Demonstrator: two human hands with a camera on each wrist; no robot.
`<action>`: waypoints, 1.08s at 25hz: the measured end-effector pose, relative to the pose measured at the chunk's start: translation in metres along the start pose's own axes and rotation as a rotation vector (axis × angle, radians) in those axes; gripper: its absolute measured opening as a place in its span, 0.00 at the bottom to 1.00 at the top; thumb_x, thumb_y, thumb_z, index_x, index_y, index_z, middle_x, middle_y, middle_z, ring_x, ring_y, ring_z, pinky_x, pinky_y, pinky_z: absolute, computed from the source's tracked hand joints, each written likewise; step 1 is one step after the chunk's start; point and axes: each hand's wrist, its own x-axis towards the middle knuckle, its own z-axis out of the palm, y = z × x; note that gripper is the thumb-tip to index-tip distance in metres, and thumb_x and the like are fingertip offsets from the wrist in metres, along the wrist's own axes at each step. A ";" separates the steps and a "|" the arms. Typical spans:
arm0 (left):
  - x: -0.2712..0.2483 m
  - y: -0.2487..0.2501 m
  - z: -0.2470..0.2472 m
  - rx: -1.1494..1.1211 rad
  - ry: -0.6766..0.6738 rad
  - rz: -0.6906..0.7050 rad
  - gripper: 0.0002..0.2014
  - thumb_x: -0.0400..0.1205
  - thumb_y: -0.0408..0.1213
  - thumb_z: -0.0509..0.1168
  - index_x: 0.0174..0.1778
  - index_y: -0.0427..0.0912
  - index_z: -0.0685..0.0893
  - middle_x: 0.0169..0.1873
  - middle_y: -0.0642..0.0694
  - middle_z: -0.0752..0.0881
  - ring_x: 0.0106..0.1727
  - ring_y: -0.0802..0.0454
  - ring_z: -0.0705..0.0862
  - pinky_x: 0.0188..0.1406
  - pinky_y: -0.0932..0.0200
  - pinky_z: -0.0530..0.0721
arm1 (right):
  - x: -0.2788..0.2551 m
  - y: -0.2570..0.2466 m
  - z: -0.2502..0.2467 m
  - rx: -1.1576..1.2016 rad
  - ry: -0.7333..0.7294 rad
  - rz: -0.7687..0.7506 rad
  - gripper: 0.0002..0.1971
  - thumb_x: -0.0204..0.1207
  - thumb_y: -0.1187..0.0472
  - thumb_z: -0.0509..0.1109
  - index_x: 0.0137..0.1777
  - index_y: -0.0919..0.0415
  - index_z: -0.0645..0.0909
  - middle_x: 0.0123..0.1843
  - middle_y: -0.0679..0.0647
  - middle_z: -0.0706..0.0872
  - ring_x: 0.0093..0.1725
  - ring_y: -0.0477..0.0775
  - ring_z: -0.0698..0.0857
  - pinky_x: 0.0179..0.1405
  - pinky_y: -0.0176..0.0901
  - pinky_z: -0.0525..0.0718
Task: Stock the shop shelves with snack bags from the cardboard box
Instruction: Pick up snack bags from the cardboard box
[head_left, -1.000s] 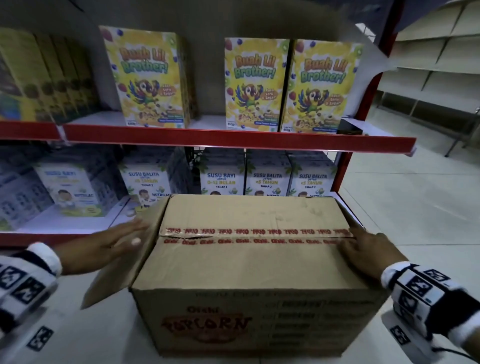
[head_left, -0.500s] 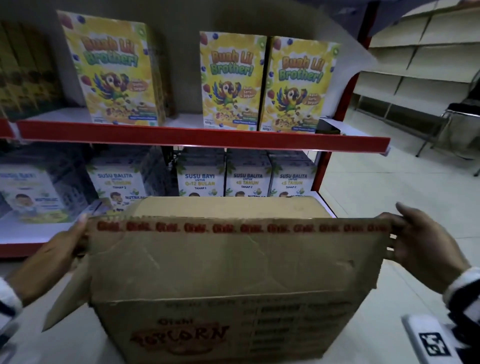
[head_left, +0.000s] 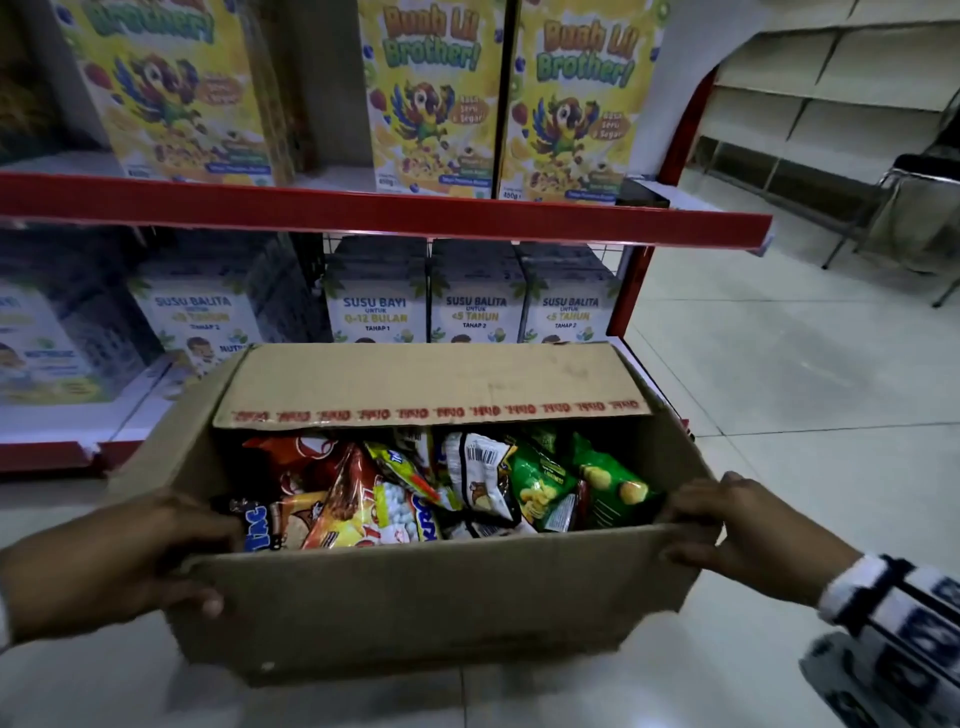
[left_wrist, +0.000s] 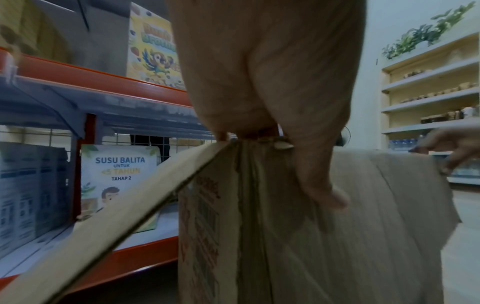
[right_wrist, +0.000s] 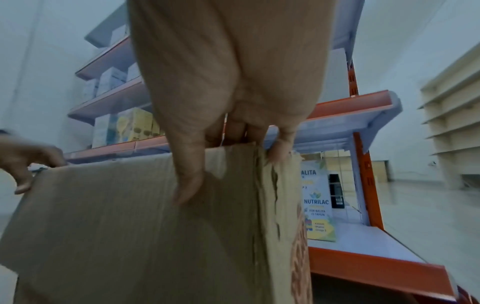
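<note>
between the two hands, on the floor before the shop shelves (head_left: 384, 213), the cardboard box (head_left: 436, 587) is held open; its near flap (head_left: 426, 582) is folded down over the front wall and gripped at both ends; the left hand (head_left: 119, 561) is curled round the flap's left corner, thumb on the outer face and fingers (left_wrist: 223, 115) hooked over the edge, as the left wrist view shows; the right hand (head_left: 748, 535) is clamped the same way on the right corner, its fingers (right_wrist: 249, 127) folded over the cardboard rim; neither hand is free; just beyond the fingers, inside the box, the snack bags (head_left: 436, 488) lie heaped: red and orange packs nearer the left hand, green packs (head_left: 571, 483) nearer the right; the far flap (head_left: 431, 384) is not folded back and roofs the rear of the opening; past it, boxed milk powder (head_left: 472, 301) stands on the lower shelf and cereal cartons (head_left: 431, 98) on the one above; the step in hand is judged to be the opening of the box, almost done; no bag has been lifted yet; for the next move one hand is likely to be released from the flap and lowered onto a top bag, which should be pinched lightly, since such bags crumple and slide; where on the shelves room is left for them cannot be told.
</note>
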 end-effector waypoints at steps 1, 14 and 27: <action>0.011 0.013 -0.020 -0.029 0.062 0.035 0.13 0.72 0.71 0.64 0.51 0.79 0.76 0.47 0.77 0.78 0.51 0.76 0.78 0.45 0.71 0.79 | 0.001 -0.003 -0.001 0.031 0.011 0.019 0.05 0.69 0.47 0.78 0.42 0.40 0.85 0.41 0.32 0.84 0.42 0.28 0.77 0.49 0.25 0.69; 0.084 0.003 -0.185 0.029 0.240 -0.167 0.12 0.65 0.60 0.71 0.44 0.67 0.87 0.48 0.60 0.83 0.43 0.59 0.84 0.45 0.53 0.84 | 0.083 0.013 -0.045 0.166 0.274 0.159 0.10 0.76 0.59 0.72 0.44 0.38 0.87 0.44 0.35 0.89 0.43 0.35 0.85 0.44 0.24 0.76; 0.132 -0.087 -0.141 -1.162 0.493 -0.422 0.44 0.60 0.78 0.55 0.59 0.47 0.82 0.49 0.53 0.91 0.52 0.50 0.89 0.53 0.54 0.84 | 0.177 0.052 -0.079 0.188 0.020 0.247 0.21 0.74 0.47 0.71 0.59 0.23 0.68 0.69 0.38 0.70 0.60 0.47 0.81 0.47 0.28 0.76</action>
